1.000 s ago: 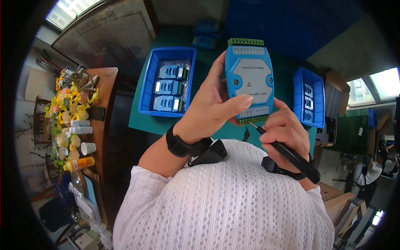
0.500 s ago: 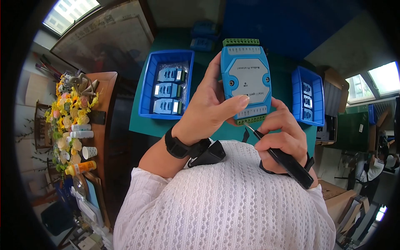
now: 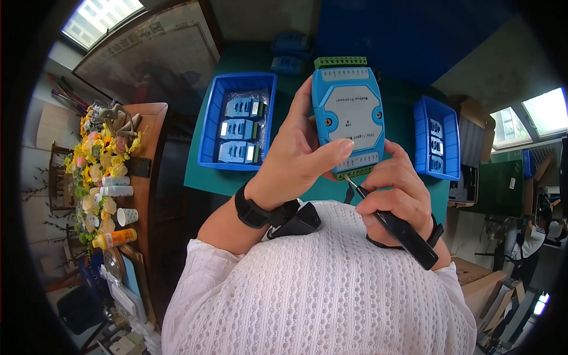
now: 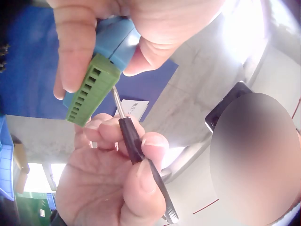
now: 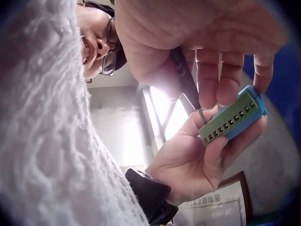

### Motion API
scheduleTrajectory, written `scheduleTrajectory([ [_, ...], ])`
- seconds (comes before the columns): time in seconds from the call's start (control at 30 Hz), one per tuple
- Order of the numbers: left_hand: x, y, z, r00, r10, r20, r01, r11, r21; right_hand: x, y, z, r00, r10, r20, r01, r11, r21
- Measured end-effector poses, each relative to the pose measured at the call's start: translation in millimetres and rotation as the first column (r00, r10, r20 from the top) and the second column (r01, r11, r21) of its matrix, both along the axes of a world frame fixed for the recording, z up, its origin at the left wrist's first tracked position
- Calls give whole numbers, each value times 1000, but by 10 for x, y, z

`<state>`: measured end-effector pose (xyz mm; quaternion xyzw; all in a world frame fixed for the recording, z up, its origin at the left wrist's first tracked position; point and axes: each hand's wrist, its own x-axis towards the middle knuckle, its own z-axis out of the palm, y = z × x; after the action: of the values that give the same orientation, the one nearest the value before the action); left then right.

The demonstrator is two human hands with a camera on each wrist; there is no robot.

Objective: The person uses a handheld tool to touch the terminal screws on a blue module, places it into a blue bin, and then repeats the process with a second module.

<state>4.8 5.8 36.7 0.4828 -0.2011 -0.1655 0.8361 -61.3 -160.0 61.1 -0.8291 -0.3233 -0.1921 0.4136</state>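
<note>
My left hand [image 3: 287, 151] grips a blue electronic module [image 3: 355, 112] with a grey label, its thumb lying across the lower face. Green screw terminal blocks run along both ends of the module. Below it, my right hand [image 3: 402, 198] holds a black-handled screwdriver [image 3: 408, 239] between thumb and fingers. The thin metal shaft [image 4: 118, 101] slants up to the edge of the near green terminal block [image 4: 93, 89], as the left wrist view shows. Seen from the right wrist, the tip meets one end of that terminal block [image 5: 228, 123]; right fingertips rest close to the module.
A blue bin [image 3: 207, 130] with several similar modules stands on the green table [image 3: 198, 178] at left. Another blue bin [image 3: 439, 167] with modules is at right. More blue modules [image 3: 290, 62] sit at the back. A wooden side table [image 3: 155, 127] holds flowers, bottles and a cup.
The module and both hands have shifted slightly left. The screwdriver's handle end has swung left and down, while its tip stays at the near terminal block.
</note>
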Motion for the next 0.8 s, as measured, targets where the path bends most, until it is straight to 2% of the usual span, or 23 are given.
scheduleTrajectory([
  [0.2,-9,-11,-23,1000,-7,-20,7,1000,-22,25,-10,-75,999,14,42,-19,994,112],
  [0.3,-13,-23,-30,1000,-3,-25,2,1000,-22,-16,-15,-5,999,-23,-38,28,990,138],
  [0.5,-23,-22,-19,1000,-14,-26,14,1000,-26,-15,21,-34,997,-65,-36,70,983,169],
  [0.8,-54,-12,-17,999,9,46,-10,1000,16,-31,48,-3,996,-87,9,87,995,45],
])
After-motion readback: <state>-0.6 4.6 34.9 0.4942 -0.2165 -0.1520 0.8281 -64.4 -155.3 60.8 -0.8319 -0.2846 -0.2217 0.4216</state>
